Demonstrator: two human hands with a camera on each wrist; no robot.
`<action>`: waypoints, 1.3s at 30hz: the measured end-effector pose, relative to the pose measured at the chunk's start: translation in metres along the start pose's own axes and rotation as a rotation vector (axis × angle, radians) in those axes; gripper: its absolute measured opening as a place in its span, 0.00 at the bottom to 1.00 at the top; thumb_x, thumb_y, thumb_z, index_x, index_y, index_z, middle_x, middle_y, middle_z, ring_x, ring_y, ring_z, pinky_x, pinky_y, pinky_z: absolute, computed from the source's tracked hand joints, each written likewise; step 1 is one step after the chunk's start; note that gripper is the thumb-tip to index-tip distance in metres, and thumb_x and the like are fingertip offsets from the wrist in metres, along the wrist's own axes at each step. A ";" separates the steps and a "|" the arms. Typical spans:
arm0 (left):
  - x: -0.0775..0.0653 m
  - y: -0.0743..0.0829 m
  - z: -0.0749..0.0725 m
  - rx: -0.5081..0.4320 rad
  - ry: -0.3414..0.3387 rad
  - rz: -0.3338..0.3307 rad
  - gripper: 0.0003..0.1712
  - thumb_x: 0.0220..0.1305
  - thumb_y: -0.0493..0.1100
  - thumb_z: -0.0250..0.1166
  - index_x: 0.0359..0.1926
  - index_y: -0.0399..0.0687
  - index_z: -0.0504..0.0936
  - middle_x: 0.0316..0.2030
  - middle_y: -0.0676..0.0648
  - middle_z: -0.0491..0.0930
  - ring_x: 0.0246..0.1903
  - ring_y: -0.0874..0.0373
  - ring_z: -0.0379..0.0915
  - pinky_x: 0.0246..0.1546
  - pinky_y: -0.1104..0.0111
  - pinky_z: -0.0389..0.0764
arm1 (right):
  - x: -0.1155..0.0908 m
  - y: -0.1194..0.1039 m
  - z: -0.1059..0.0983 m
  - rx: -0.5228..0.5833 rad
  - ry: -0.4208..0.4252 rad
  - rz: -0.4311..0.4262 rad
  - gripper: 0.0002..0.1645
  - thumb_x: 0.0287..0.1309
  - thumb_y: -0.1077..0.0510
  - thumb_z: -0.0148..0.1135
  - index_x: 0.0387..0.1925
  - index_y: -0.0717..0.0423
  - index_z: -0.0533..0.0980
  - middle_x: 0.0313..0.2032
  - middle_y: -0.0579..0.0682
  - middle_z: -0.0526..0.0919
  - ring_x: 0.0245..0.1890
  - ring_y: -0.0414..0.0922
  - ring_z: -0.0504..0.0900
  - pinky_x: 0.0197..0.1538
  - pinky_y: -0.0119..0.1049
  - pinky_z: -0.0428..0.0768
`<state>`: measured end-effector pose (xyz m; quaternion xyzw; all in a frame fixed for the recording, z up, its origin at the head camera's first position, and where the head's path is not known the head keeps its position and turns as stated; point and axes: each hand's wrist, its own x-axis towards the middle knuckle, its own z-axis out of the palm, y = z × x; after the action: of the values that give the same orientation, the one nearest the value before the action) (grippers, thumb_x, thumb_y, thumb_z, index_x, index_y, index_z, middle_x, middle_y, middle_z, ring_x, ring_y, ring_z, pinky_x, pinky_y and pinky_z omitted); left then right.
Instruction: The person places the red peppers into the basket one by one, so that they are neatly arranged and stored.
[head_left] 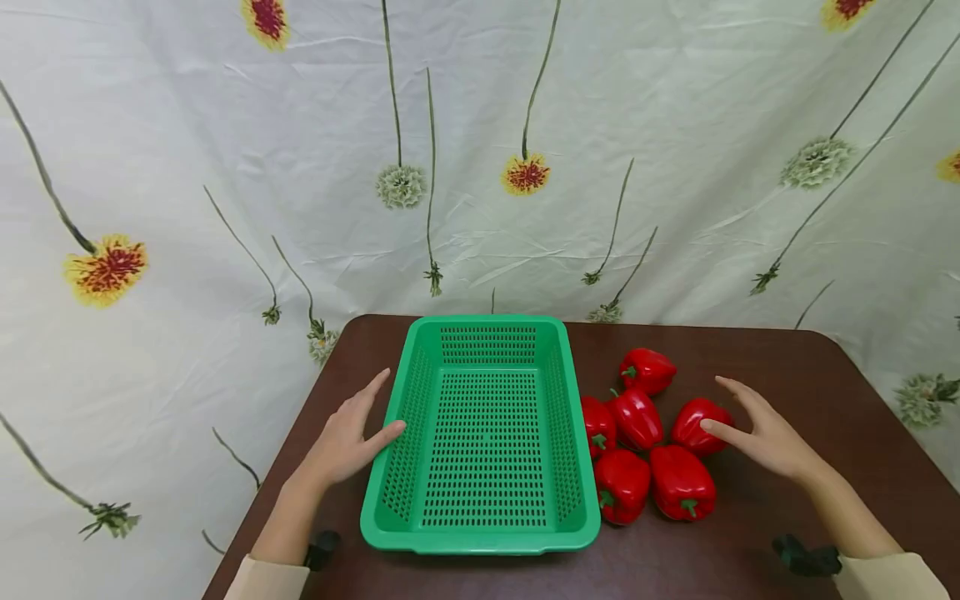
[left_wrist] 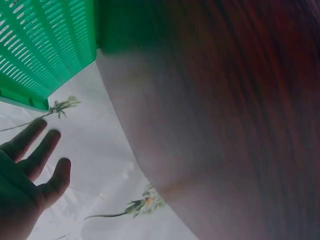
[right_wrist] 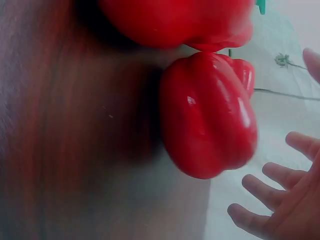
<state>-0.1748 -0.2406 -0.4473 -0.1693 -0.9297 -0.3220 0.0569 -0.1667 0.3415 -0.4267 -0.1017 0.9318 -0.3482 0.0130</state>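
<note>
A green plastic basket with slotted walls and floor stands on the table, with nothing inside it. My left hand is at its left side, fingers extended and thumb overlapping the rim in the head view. To the right of the basket lie several glossy red bell peppers with green stems, grouped close together. My right hand is beside the rightmost bell pepper, fingers spread and thumb overlapping it in the head view. In the right wrist view the fingers are apart from the nearest pepper.
The dark brown wooden table has rounded far corners. Behind and around it hangs a white cloth printed with flowers. Dark straps sit at both wrists, next to pale sleeves.
</note>
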 end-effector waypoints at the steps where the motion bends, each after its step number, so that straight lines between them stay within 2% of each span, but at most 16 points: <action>1: 0.000 -0.001 0.001 -0.020 -0.002 -0.005 0.45 0.67 0.57 0.59 0.78 0.57 0.47 0.70 0.40 0.61 0.67 0.37 0.57 0.55 0.33 0.58 | 0.000 0.002 0.002 0.004 0.008 0.011 0.48 0.62 0.46 0.61 0.72 0.68 0.52 0.68 0.73 0.54 0.65 0.72 0.54 0.54 0.73 0.58; 4: 0.001 -0.002 0.005 -0.110 -0.010 -0.006 0.43 0.68 0.53 0.60 0.77 0.55 0.49 0.64 0.39 0.67 0.62 0.39 0.64 0.52 0.36 0.64 | -0.002 0.008 0.009 0.025 0.023 0.054 0.47 0.63 0.45 0.60 0.71 0.68 0.53 0.66 0.73 0.56 0.63 0.71 0.56 0.53 0.72 0.62; 8: 0.003 -0.005 0.010 -0.239 -0.016 0.001 0.40 0.68 0.47 0.60 0.75 0.53 0.52 0.61 0.41 0.69 0.58 0.43 0.68 0.49 0.41 0.69 | -0.003 0.017 0.016 0.065 0.029 0.115 0.47 0.65 0.44 0.57 0.72 0.68 0.53 0.66 0.74 0.55 0.61 0.71 0.59 0.51 0.69 0.67; 13: 0.005 -0.007 0.016 -0.323 -0.014 -0.023 0.39 0.66 0.42 0.58 0.75 0.57 0.53 0.62 0.39 0.67 0.59 0.41 0.65 0.50 0.41 0.68 | -0.003 0.026 0.023 0.133 0.041 0.152 0.45 0.66 0.44 0.55 0.72 0.68 0.52 0.66 0.75 0.56 0.61 0.72 0.60 0.52 0.68 0.68; 20: 0.009 -0.012 0.019 -0.480 -0.069 -0.014 0.42 0.64 0.37 0.55 0.77 0.56 0.49 0.67 0.34 0.60 0.61 0.38 0.63 0.50 0.45 0.68 | -0.001 0.029 0.028 0.186 0.075 0.170 0.45 0.67 0.45 0.55 0.72 0.68 0.52 0.66 0.75 0.56 0.61 0.72 0.61 0.54 0.68 0.66; 27: 0.010 -0.018 0.021 -0.551 -0.094 -0.012 0.42 0.64 0.36 0.55 0.76 0.55 0.50 0.64 0.32 0.64 0.60 0.37 0.64 0.50 0.47 0.69 | 0.002 0.030 0.033 0.203 0.077 0.182 0.45 0.66 0.45 0.55 0.72 0.67 0.53 0.66 0.74 0.57 0.60 0.69 0.63 0.55 0.65 0.67; 31: 0.011 -0.018 0.020 -0.588 -0.116 -0.016 0.42 0.64 0.35 0.54 0.76 0.54 0.49 0.63 0.31 0.65 0.60 0.36 0.64 0.49 0.48 0.71 | 0.003 0.031 0.034 0.198 0.079 0.196 0.44 0.66 0.44 0.55 0.72 0.66 0.53 0.65 0.73 0.59 0.58 0.67 0.65 0.52 0.59 0.72; 34: 0.011 -0.018 0.019 -0.602 -0.130 -0.026 0.42 0.64 0.36 0.54 0.77 0.54 0.48 0.64 0.31 0.63 0.61 0.36 0.63 0.49 0.49 0.71 | 0.002 0.032 0.034 0.200 0.089 0.203 0.43 0.66 0.44 0.56 0.72 0.65 0.55 0.64 0.72 0.61 0.54 0.62 0.69 0.47 0.46 0.77; 36: 0.011 -0.017 0.019 -0.611 -0.137 -0.029 0.42 0.65 0.36 0.53 0.77 0.54 0.47 0.64 0.31 0.62 0.61 0.37 0.63 0.49 0.51 0.72 | 0.002 0.033 0.035 0.209 0.098 0.204 0.42 0.67 0.45 0.56 0.71 0.65 0.56 0.62 0.71 0.63 0.49 0.54 0.73 0.42 0.38 0.78; 39: 0.011 -0.016 0.019 -0.638 -0.145 -0.025 0.42 0.64 0.36 0.53 0.77 0.52 0.46 0.64 0.30 0.62 0.59 0.41 0.65 0.48 0.54 0.73 | 0.001 0.033 0.036 0.236 0.115 0.215 0.39 0.67 0.45 0.56 0.69 0.65 0.59 0.58 0.68 0.68 0.40 0.42 0.76 0.37 0.34 0.79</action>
<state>-0.1905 -0.2376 -0.4689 -0.1894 -0.7855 -0.5851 -0.0692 -0.1707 0.3426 -0.4754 0.0208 0.8893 -0.4568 0.0084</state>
